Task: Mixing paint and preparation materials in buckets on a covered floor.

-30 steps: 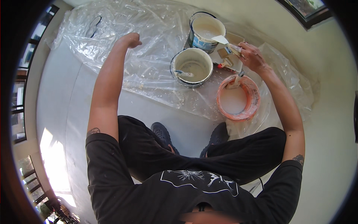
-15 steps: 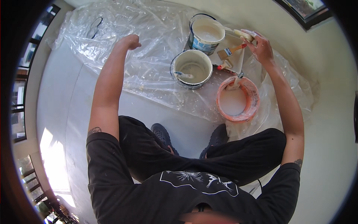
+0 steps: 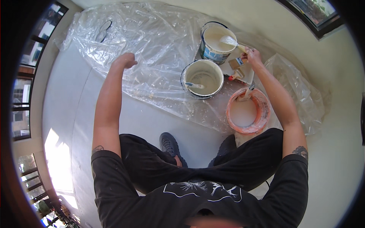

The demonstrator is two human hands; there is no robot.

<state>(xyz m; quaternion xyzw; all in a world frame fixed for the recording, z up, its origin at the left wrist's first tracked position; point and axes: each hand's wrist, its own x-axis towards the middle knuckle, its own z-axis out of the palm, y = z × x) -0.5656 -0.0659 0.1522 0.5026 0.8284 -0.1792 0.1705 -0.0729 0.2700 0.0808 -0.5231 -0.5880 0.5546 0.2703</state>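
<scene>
My right hand point(image 3: 251, 56) is closed around the pale handle of a white-coated putty knife point(image 3: 229, 40). Its blade is over the mouth of a blue-labelled bucket point(image 3: 215, 54) of creamy paint. Just below that hand, a flat paintbrush point(image 3: 237, 63) and a small tool with a red end point(image 3: 236, 75) lie on a white paint tray point(image 3: 249, 78). My left hand point(image 3: 125, 60) is out over the plastic sheet with fingers curled in and nothing visible in it. Nearer me stands a cream-lined bucket point(image 3: 217, 70) with a white-smeared tool point(image 3: 194, 85) inside.
An orange bucket point(image 3: 265, 108) of pale liquid stands near my right knee, with a brush point(image 3: 245, 95) at its inner rim. Crumpled clear plastic sheeting point(image 3: 159, 41) covers the floor up to the wall point(image 3: 338, 91). A dark-rimmed item point(image 3: 103, 31) lies at far left.
My right hand has moved left and slightly down, bringing the putty knife's blade over the blue-labelled bucket. My left hand has dropped slightly closer to me. The whole view has shifted a little.
</scene>
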